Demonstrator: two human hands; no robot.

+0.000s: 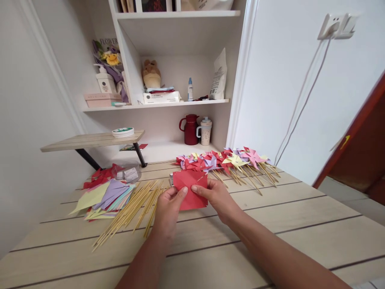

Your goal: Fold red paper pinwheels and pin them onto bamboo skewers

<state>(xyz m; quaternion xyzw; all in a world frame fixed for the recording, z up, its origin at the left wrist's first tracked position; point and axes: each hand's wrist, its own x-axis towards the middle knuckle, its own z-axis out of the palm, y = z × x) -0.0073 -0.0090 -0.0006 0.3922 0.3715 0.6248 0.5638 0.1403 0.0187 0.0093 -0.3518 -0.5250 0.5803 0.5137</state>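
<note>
Between my two hands, above the table, is a square of red paper [191,200] with cut lines near its corners. My left hand [170,204] pinches its left side, thumb on the front face. From the right, my right hand [218,198] grips the other side, its thumb also near the middle. The fingers behind the sheet are hidden. Thin wooden sticks [129,212] lie on the table left of my left hand. Beyond my right hand rests a pile of finished paper pinwheels [236,161] on sticks, in red, pink, yellow and purple.
Coloured paper sheets [111,196] are stacked at the left, beside a clear plastic container [129,173] with small white packets. A small raised stand [90,140] stands behind them. At the back are a dark red jug [191,130] and a tumbler [206,132] under the shelves [180,103].
</note>
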